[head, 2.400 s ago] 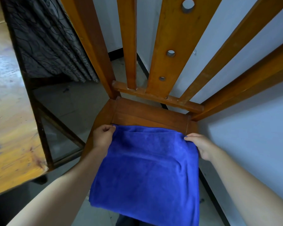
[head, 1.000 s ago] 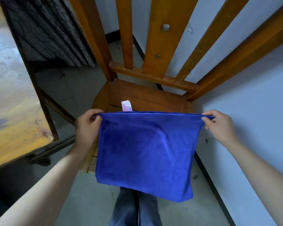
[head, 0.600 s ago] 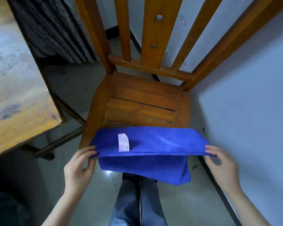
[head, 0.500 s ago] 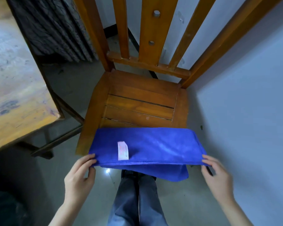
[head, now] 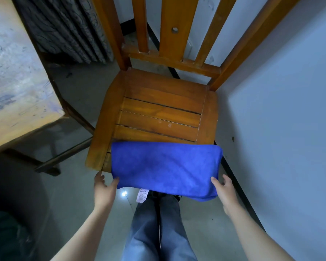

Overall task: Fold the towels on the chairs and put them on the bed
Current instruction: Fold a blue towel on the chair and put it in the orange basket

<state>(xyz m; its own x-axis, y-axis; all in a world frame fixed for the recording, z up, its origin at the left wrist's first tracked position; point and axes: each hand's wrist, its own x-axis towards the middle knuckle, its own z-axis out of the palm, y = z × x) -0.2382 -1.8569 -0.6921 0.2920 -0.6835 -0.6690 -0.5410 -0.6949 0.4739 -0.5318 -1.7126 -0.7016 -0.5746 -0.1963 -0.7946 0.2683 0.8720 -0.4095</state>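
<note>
The blue towel lies folded into a wide band across the front edge of the wooden chair seat, its near part hanging over the edge toward the person's jeans. A small white label dangles below its near hem. The left hand is loosely spread at the towel's near left corner, thumb tip touching the cloth; the right hand mirrors it at the near right corner (thumb on the fabric, fingers relaxed beside it). Neither pinches the towel. A worn table stands to the left
</note>
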